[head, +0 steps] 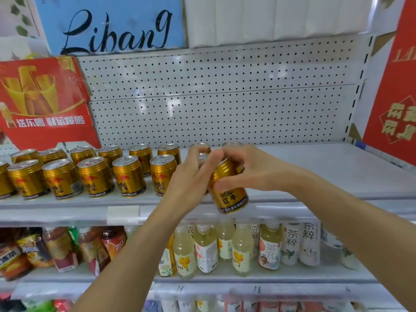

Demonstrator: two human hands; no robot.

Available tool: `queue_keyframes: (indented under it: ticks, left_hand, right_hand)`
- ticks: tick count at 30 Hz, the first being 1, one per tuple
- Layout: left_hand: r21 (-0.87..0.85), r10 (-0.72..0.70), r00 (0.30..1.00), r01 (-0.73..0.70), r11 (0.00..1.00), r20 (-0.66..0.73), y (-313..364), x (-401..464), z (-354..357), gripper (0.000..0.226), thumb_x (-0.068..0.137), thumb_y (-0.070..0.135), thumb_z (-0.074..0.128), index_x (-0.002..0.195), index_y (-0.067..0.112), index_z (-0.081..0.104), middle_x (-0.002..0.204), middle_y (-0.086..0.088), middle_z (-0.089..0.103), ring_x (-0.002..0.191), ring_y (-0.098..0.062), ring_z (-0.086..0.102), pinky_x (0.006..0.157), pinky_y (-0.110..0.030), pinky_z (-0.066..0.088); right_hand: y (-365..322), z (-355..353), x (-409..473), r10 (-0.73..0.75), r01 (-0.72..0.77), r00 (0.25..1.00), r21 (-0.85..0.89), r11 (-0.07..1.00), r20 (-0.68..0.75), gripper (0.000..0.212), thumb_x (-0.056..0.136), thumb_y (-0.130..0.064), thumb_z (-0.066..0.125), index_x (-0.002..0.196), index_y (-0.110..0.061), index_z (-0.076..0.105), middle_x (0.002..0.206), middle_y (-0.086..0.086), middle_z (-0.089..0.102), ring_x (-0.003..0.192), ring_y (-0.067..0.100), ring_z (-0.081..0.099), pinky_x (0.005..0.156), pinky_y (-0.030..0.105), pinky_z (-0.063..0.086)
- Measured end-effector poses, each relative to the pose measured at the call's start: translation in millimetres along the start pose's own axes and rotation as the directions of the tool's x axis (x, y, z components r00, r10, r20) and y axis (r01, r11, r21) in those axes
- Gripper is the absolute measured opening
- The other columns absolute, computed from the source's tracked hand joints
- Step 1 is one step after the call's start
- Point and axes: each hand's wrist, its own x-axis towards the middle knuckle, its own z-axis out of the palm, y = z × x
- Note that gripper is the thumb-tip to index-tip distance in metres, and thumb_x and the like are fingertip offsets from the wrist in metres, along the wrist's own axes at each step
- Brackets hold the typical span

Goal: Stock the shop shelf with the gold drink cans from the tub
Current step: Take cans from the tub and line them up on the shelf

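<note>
1. Right hand (pixel 245 167): curled round a gold can (pixel 229 188), thumb across its front, fingers over its top; can tilted, held at the front edge of the shelf (pixel 315 172).
2. Left hand (pixel 191 176): fingers bent against the same can's left side, also over another can (pixel 202 157) behind; exact hold there too hidden to tell.
3. Two rows of gold cans (pixel 94 174) stood upright on the shelf's left part, beside a red carton (pixel 45 102).
4. Pale drink bottles (pixel 225 248) on the shelf below.
</note>
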Motion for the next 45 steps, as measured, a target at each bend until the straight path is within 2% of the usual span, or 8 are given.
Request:
queue_keyframes:
  ticks: [5, 9, 15, 23, 29, 34, 38, 45]
  left_hand:
    - [0.2, 0.074, 0.993, -0.054, 0.978, -0.093, 7, 35, -34, 0.053, 0.094, 0.055, 0.044, 0.139, 0.027, 0.042, 0.129, 0.003, 0.054, 0.114, -0.011, 0.052, 0.092, -0.031, 0.047]
    - [0.44, -0.074, 0.989, 0.01, 0.898, 0.128, -8, 50, -30, 0.068, 0.092, 0.049, 0.054, 0.149, 0.024, 0.029, 0.153, -0.004, 0.031, 0.136, -0.024, 0.038, 0.102, -0.036, 0.038]
    - [0.453, -0.142, 0.972, 0.043, 0.89, 0.188, -21, 60, -19, 0.063, 0.092, 0.036, 0.059, 0.147, 0.019, 0.034, 0.144, -0.008, 0.047, 0.123, -0.025, 0.051, 0.093, -0.035, 0.046]
    - [0.497, -0.085, 0.991, 0.023, 0.867, 0.102, -20, 60, -12, 0.057, 0.082, 0.051, 0.066, 0.121, 0.01, 0.061, 0.12, -0.009, 0.056, 0.094, -0.019, 0.053, 0.084, -0.037, 0.05]
    - [0.513, -0.082, 0.994, 0.032, 0.858, 0.075, -18, 59, -10, 0.06, 0.081, 0.053, 0.066, 0.121, 0.009, 0.06, 0.121, -0.01, 0.055, 0.098, -0.022, 0.056, 0.085, -0.041, 0.053]
    - [0.502, -0.098, 0.992, 0.047, 0.864, 0.076, -16, 46, -13, 0.07, 0.085, 0.055, 0.06, 0.143, 0.018, 0.042, 0.14, -0.011, 0.044, 0.125, -0.026, 0.047, 0.099, -0.039, 0.045]
    - [0.458, 0.017, 0.997, 0.019, 0.889, -0.073, -23, 12, -45, 0.063, 0.09, 0.051, 0.055, 0.145, 0.026, 0.038, 0.14, -0.003, 0.042, 0.13, -0.019, 0.04, 0.102, -0.03, 0.033]
    - [0.483, 0.042, 0.99, 0.029, 0.875, -0.137, -72, 12, -131, 0.049, 0.094, 0.035, 0.056, 0.141, 0.022, 0.047, 0.136, -0.005, 0.046, 0.127, -0.022, 0.042, 0.104, -0.034, 0.033]
  right_hand:
    - [27, -15, 6, 0.156, -0.133, 0.953, 0.104, 0.986, -0.258, 0.073, 0.071, -0.031, 0.082, 0.135, -0.027, 0.047, 0.116, -0.007, 0.061, 0.098, -0.002, 0.057, 0.071, 0.012, 0.042]
    - [46, -7, 15, 0.229, -0.197, 0.919, 0.128, 0.972, -0.321, 0.069, 0.069, -0.026, 0.083, 0.13, -0.023, 0.05, 0.114, -0.005, 0.063, 0.097, 0.002, 0.058, 0.07, 0.014, 0.043]
    - [63, 5, 23, 0.271, -0.23, 0.913, 0.163, 0.959, -0.305, 0.068, 0.069, -0.023, 0.084, 0.128, -0.022, 0.05, 0.114, -0.003, 0.062, 0.096, 0.005, 0.059, 0.069, 0.014, 0.043]
    - [66, 11, 27, 0.233, -0.224, 0.916, 0.064, 0.972, -0.326, 0.068, 0.07, -0.025, 0.083, 0.127, -0.022, 0.048, 0.109, -0.007, 0.058, 0.085, -0.005, 0.053, 0.063, 0.01, 0.038]
    - [64, 11, 26, 0.239, -0.234, 0.92, 0.055, 0.971, -0.311, 0.068, 0.073, -0.026, 0.081, 0.13, -0.022, 0.045, 0.109, -0.008, 0.055, 0.085, -0.003, 0.052, 0.063, 0.009, 0.037]
    - [57, 12, 22, 0.251, -0.249, 0.935, 0.041, 0.968, -0.251, 0.072, 0.078, -0.028, 0.077, 0.138, -0.026, 0.038, 0.112, -0.009, 0.052, 0.093, 0.002, 0.051, 0.066, 0.01, 0.038]
    - [43, 20, 17, 0.159, -0.282, 0.872, -0.209, 0.936, -0.463, 0.07, 0.083, -0.043, 0.068, 0.142, -0.025, 0.035, 0.14, 0.001, 0.044, 0.129, 0.017, 0.037, 0.1, 0.038, 0.04]
    - [-11, 56, 43, -0.125, -0.072, 0.908, -0.443, 0.894, -0.399, 0.045, 0.091, -0.042, 0.055, 0.135, -0.034, 0.047, 0.133, -0.012, 0.046, 0.121, 0.008, 0.035, 0.101, 0.032, 0.033]
